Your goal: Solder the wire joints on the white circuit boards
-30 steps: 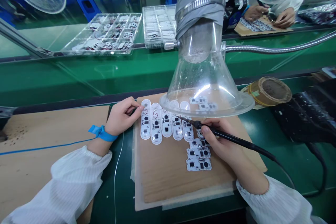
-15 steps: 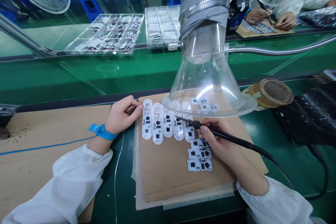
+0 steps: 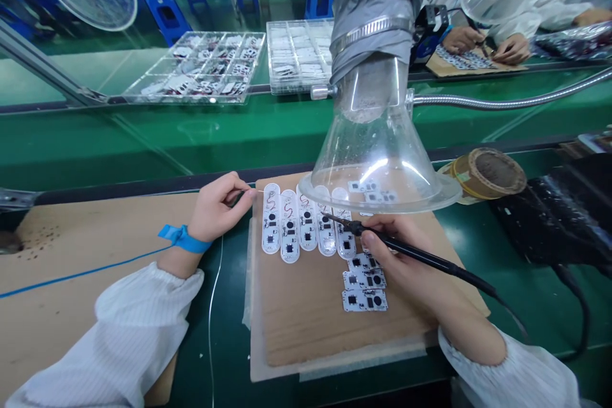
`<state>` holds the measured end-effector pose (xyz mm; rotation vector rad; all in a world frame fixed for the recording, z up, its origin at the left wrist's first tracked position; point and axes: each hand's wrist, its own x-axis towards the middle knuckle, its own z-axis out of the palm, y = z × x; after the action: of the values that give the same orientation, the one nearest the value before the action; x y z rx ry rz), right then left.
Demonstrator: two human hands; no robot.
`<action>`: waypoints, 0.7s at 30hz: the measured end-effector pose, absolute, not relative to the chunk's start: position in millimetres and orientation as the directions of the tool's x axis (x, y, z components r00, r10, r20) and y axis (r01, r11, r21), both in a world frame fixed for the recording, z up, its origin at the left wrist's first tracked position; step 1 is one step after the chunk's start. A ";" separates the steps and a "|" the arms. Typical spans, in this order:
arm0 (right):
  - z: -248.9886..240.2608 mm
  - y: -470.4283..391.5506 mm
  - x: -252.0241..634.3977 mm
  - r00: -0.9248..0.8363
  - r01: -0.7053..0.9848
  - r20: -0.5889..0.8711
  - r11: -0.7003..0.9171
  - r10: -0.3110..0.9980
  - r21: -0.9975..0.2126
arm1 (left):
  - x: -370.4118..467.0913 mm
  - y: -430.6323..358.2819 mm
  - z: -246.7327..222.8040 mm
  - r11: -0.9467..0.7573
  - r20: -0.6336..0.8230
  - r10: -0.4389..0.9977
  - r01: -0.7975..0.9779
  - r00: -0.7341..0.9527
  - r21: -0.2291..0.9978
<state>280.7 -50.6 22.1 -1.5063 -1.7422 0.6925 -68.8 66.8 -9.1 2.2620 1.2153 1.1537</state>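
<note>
My left hand (image 3: 221, 207), with a blue band at its wrist, pinches the thin solder wire (image 3: 215, 293) beside the leftmost oval board. The wire's tip points toward the top of that board. In my right hand (image 3: 399, 245) is a black soldering iron (image 3: 425, 258), its tip above the oval boards on the right of the row. Several white oval boards (image 3: 289, 229) with red wires stand side by side on the brown board (image 3: 306, 319). Rectangular circuit boards (image 3: 364, 300) lie below and partly under my right hand.
A clear fume hood (image 3: 375, 159) hangs low over the work. Behind it stand compartment trays (image 3: 205, 67). At the right are a round brown container (image 3: 492, 175) and a black plastic-wrapped object (image 3: 559, 210). A co-worker's hands (image 3: 509, 50) work at the back right.
My left hand has drawn slightly left, off the leftmost oval board, and a short length of wire now shows at its fingertips. The iron has hardly moved. The view has shifted slightly.
</note>
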 end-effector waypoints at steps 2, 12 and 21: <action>27.2 -48.9 276.4 -0.028 0.599 0.197 0.174 0.980 -0.782 | -74.3 69.3 -9.5 -0.568 0.513 0.815 0.543 0.269 0.619; 3.8 -40.5 255.2 0.025 0.564 0.219 0.167 0.975 -0.809 | -73.7 72.9 -10.4 -0.572 0.501 0.815 0.547 0.291 0.612; -0.7 -39.0 258.1 0.004 0.560 0.188 0.154 0.982 -0.814 | -70.6 71.9 -9.9 -0.584 0.492 0.808 0.553 0.324 0.594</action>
<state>258.1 -39.0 -0.7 -1.5037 -1.6563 0.6874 -70.6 71.9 -9.9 2.2772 1.2182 1.1276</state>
